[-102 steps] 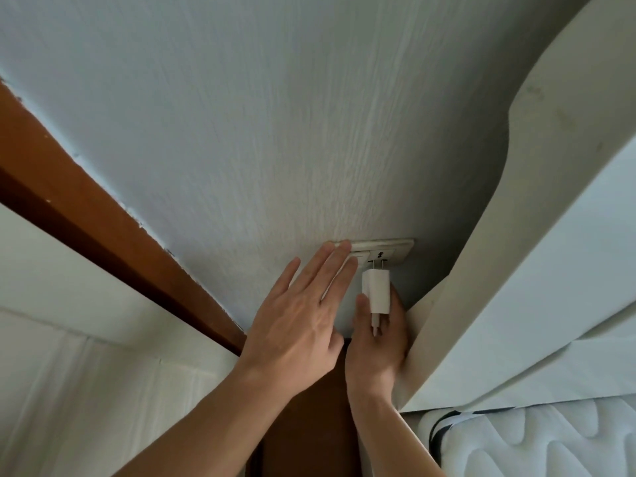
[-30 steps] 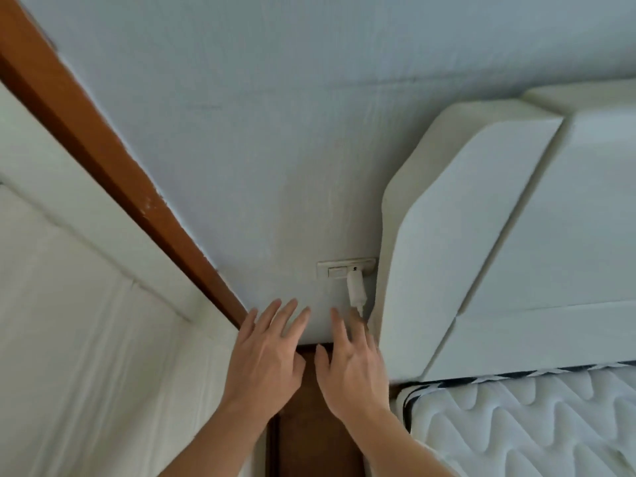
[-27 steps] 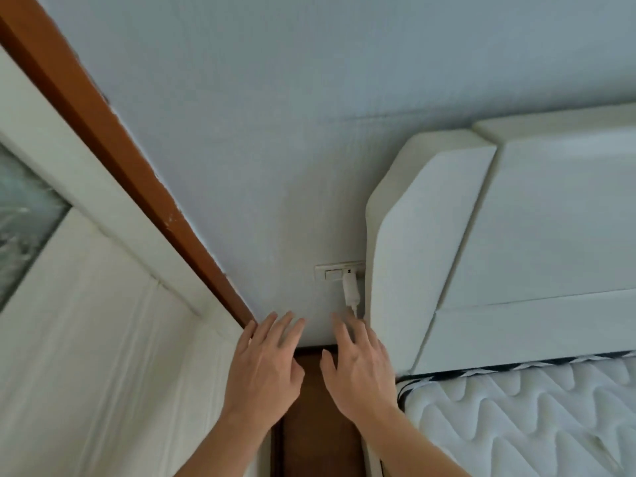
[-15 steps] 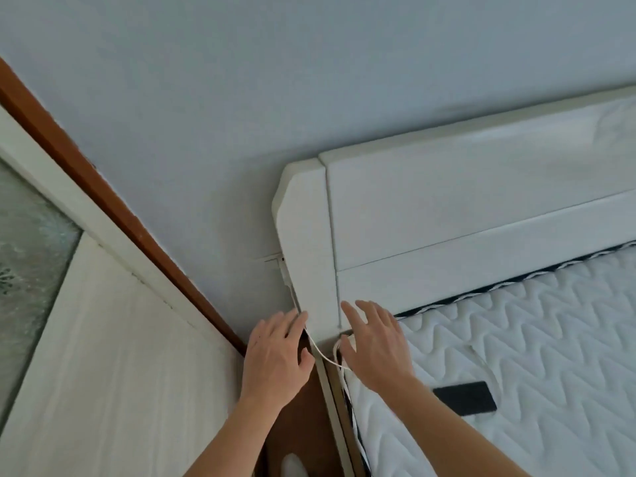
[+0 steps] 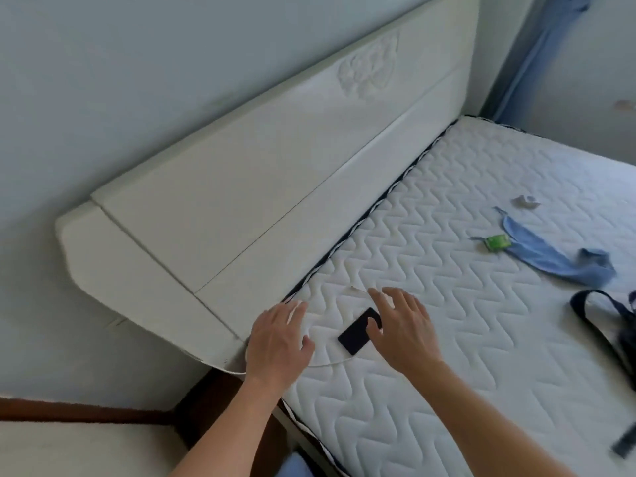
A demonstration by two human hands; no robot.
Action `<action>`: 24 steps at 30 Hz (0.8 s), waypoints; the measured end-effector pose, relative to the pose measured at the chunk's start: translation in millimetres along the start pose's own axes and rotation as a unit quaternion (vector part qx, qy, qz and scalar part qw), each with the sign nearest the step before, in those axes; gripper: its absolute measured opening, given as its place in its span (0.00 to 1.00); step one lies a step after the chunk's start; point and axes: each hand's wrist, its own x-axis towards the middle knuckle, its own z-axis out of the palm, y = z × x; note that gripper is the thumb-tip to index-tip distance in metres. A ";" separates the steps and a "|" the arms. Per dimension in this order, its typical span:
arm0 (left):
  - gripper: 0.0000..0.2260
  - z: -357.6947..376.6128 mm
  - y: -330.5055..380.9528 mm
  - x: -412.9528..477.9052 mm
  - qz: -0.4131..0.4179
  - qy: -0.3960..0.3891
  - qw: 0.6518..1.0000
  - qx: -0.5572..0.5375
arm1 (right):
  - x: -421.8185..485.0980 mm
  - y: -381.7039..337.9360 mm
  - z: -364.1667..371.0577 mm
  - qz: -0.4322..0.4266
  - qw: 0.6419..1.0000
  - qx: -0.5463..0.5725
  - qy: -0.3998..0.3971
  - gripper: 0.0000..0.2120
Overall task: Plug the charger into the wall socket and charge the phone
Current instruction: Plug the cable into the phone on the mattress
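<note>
1. Wall (image 5: 144, 80): pale, filling the left and top of my view, with a brown strip of skirting (image 5: 82, 413) along its foot at lower left.
2. Headboard (image 5: 241, 187): white and panelled, running diagonally from lower left to upper right, with a carved motif near its far end.
3. Left hand (image 5: 278, 342): my forearm comes up from the bottom edge. The palm faces down and the fingers are spread and loose, gripping nothing. It sits over the corner of the mattress (image 5: 447, 339), just beside the end of the headboard.
4. Cable (image 5: 330, 362): a thin white line that curves out from under the left hand, across the quilted surface, to the near end of the phone (image 5: 358, 332). I cannot tell whether it is plugged into the phone.
5. Phone: a dark rectangle, lying flat on the mattress between my two hands.
6. Right hand (image 5: 401, 330): palm down, fingers splayed and empty. Its thumb side overlaps the far end of the phone. I cannot tell whether it touches.
7. Farther right on the mattress: a small green packet (image 5: 497, 242), a strip of blue cloth (image 5: 550, 259), and a dark bag strap (image 5: 599, 325) at the frame's edge.
</note>
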 end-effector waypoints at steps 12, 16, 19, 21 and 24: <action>0.27 112.4 26.0 88.8 0.183 -0.134 0.974 -0.029 | 31.5 62.8 60.3 0.103 0.992 -0.054 -0.041 0.25; 0.26 173.1 15.0 117.1 0.258 -0.173 0.950 -0.010 | 63.4 76.0 110.1 0.100 0.993 -0.043 -0.048 0.24; 0.27 230.5 0.3 137.1 0.316 -0.194 0.929 0.013 | 79.2 93.0 160.0 0.108 0.992 -0.032 -0.050 0.23; 0.27 269.9 -9.3 148.1 0.358 -0.213 0.908 0.035 | 88.6 106.7 197.1 0.108 0.992 -0.036 -0.050 0.22; 0.30 328.8 -25.5 166.0 0.401 -0.247 0.880 0.062 | 107.5 127.4 252.0 0.108 0.992 -0.037 -0.053 0.21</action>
